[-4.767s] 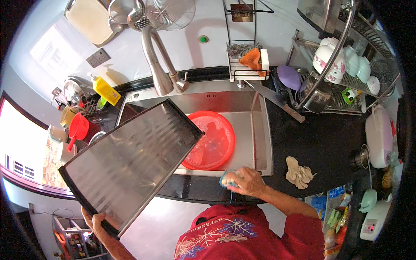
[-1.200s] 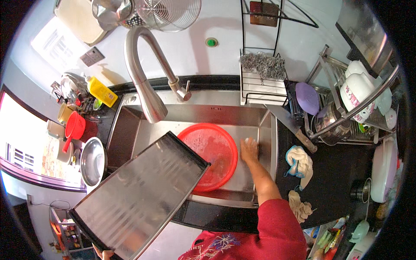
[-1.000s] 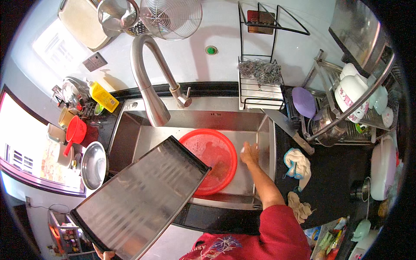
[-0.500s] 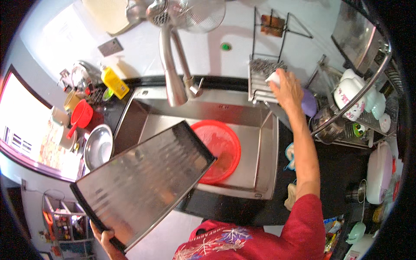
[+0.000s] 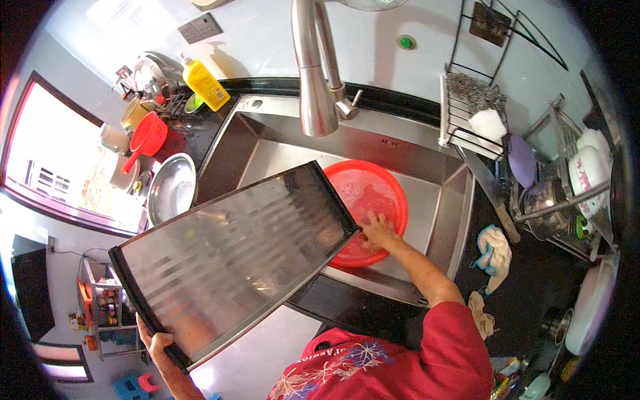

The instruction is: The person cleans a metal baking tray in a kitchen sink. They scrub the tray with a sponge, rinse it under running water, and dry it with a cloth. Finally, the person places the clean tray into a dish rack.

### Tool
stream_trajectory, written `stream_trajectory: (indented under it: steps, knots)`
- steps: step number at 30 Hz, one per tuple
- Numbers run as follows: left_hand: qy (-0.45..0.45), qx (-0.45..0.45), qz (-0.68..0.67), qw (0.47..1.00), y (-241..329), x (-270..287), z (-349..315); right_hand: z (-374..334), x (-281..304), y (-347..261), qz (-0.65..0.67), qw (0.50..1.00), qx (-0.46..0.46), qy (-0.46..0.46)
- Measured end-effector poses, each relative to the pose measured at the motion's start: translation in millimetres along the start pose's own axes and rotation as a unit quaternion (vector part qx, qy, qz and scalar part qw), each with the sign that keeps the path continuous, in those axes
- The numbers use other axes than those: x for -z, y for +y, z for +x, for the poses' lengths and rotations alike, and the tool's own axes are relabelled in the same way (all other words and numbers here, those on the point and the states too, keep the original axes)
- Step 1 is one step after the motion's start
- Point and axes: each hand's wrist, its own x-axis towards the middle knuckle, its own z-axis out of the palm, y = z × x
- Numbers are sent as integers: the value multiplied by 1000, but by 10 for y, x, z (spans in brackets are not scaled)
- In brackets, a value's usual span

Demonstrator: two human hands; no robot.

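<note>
My left hand grips the lower left end of a flat, shiny metal panel with black end strips. The panel is tilted, its upper right corner over the sink. Inside the sink sits a round red basin with reddish, cloudy-looking contents. My right hand reaches over the basin, close to the panel's right corner. Its fingers look spread, with nothing visible in them; whether the fingertips touch the water I cannot tell. A white sponge rests on the wire rack beside a grey scouring mesh.
A steel tap overhangs the sink. To the left are a yellow bottle, a red dipper and a steel bowl. On the right counter lie cloths and a long knife, beside a dish rack.
My right hand has let go of the white sponge on the rack and moved down and left to the red basin. My left hand still holds the panel; the view has shifted.
</note>
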Motion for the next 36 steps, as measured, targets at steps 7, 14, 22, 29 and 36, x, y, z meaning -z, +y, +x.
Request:
stream_trajectory:
  steps: [7, 14, 22, 29, 36]
  knots:
    - [35, 11, 53, 998, 71, -293, 96, 314, -129, 342, 65, 995, -10, -71]
    - [26, 21, 19, 999, -6, -486, 59, 9, 834, -1030, 378, 868, 107, 305]
    - [30, 34, 65, 997, 21, -671, -43, -320, 1083, -2661, 246, 811, 433, 308]
    - [5, 46, 51, 998, -161, -399, 3, 767, 439, -1558, 167, 920, 56, 351]
    - [-20, 60, 33, 997, -75, -569, 60, 851, 98, -1137, 186, 938, -126, 264]
